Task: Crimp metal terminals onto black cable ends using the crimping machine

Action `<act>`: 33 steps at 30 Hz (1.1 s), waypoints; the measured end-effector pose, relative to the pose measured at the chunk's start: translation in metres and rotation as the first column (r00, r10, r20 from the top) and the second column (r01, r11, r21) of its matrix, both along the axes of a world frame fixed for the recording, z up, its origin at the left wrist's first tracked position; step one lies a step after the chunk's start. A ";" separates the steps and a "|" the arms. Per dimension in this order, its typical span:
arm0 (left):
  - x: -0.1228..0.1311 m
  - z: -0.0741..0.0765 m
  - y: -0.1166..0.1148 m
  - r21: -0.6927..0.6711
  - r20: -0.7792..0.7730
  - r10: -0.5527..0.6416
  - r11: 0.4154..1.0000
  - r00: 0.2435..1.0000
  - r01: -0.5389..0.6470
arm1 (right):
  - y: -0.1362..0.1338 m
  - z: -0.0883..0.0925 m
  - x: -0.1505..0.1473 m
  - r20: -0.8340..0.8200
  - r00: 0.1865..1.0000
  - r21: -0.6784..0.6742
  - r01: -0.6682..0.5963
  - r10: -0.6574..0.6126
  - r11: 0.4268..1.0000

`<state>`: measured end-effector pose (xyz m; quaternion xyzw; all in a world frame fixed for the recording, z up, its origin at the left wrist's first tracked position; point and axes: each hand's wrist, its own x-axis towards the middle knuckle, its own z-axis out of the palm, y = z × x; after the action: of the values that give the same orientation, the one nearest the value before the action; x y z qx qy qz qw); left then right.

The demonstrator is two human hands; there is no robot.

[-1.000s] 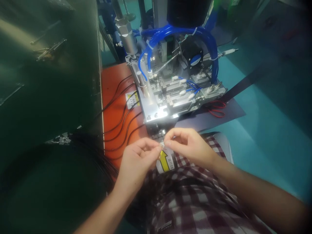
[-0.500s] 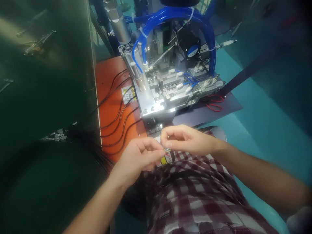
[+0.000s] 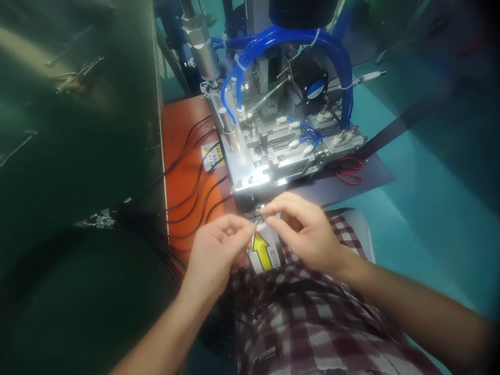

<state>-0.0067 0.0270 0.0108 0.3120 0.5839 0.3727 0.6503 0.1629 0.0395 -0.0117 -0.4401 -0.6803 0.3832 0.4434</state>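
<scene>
My left hand (image 3: 222,245) is closed in a pinch, thumb against forefinger. From its tips pokes a thin wire (image 3: 256,224), mostly hidden by the fingers and too small to see well. Just to the right, my right hand (image 3: 302,226) has thumb and forefinger apart, with nothing visible between them. Both hands hover over a white label with a yellow arrow (image 3: 262,252), at the front of a metal machine (image 3: 273,151) with blue air hoses (image 3: 289,35).
Black cables (image 3: 195,190) cross the orange base plate (image 3: 182,140) to a bundle with metal ends (image 3: 104,219) on the dark green table (image 3: 78,177). Loose metal rods (image 3: 80,75) lie farther back there. A red cord (image 3: 349,177) rests right of the machine. My checked garment (image 3: 312,323) is below.
My right hand has parted from the left, its fingers opening and its palm lowering. The left pinch has shifted slightly left and up. More of the arrow label shows, and the view has moved a little.
</scene>
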 end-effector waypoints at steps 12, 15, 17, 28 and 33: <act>-0.002 0.000 0.001 -0.046 0.037 0.014 0.999 0.999 -0.013 | -0.008 -0.010 0.005 0.322 0.945 0.427 -0.091 -0.057 0.900; -0.001 0.001 0.002 -0.047 0.063 0.015 0.999 0.998 -0.012 | -0.011 -0.011 0.006 0.375 0.923 0.496 -0.122 -0.085 0.860; -0.001 0.001 0.001 -0.045 0.072 0.011 0.999 0.997 -0.008 | -0.012 -0.009 0.004 0.326 0.944 0.474 -0.108 -0.060 0.874; 0.000 -0.001 -0.005 0.028 0.023 0.014 1.000 1.000 -0.015 | 0.002 0.012 -0.015 -0.224 0.971 -0.551 -0.052 -0.088 0.833; -0.001 -0.005 -0.006 0.061 -0.009 -0.005 0.998 1.000 0.005 | 0.001 0.017 -0.016 -0.313 0.944 -0.654 -0.134 -0.105 0.744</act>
<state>-0.0082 0.0209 0.0062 0.3348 0.5741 0.3875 0.6389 0.1467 0.0402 0.0051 -0.4934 -0.4177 0.6723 0.3608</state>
